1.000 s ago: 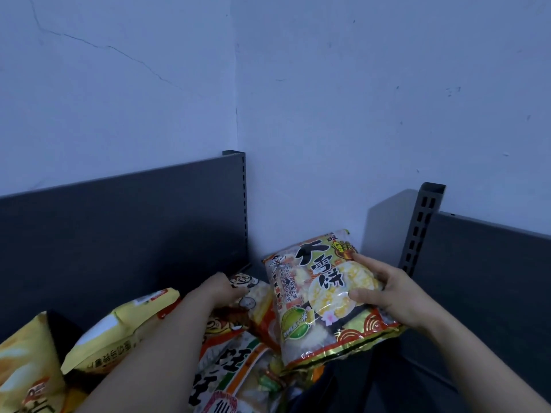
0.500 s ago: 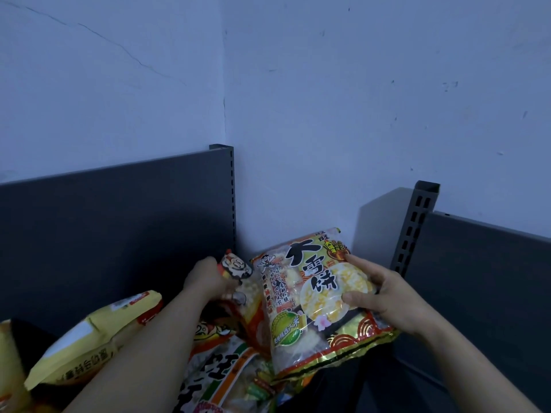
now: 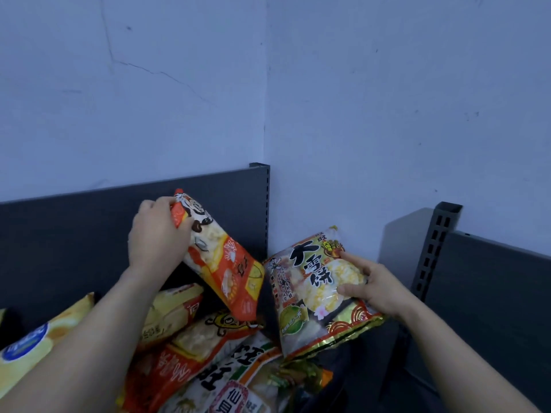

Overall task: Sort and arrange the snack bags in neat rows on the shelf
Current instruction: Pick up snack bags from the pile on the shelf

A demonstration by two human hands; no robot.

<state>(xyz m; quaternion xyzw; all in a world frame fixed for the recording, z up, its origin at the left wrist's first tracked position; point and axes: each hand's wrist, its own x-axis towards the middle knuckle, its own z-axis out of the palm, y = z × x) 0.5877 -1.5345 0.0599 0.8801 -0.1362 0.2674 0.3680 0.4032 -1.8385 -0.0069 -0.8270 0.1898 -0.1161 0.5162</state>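
Sorting step: left hand point(image 3: 156, 236) grips an orange bag point(image 3: 220, 257), right hand point(image 3: 377, 286) pinches the rice-cracker bag point(image 3: 313, 290); next, stand each upright

This looks like a shop, or its stock corner, fitted with retail shelving. A dark grey slotted upright point(image 3: 267, 210) stands where the two walls meet, its edge punched with a column of small slots. Left of that upright runs a flat dark metal back panel point(image 3: 74, 234). Well to its right stands a second slotted upright point(image 3: 432, 248), with another dark panel point(image 3: 492, 287) beyond it. Below the corner upright is a heap of snack bags point(image 3: 208, 368), sealed and brightly printed, of several sorts: an orange rice-cracker bag point(image 3: 226, 263), a gold-edged rice-cracker bag point(image 3: 316, 287) with large black characters, and a yellow bag point(image 3: 26, 347) with a round blue logo. Above the upright, the pale painted wall point(image 3: 387, 99) is scuffed and cracked.
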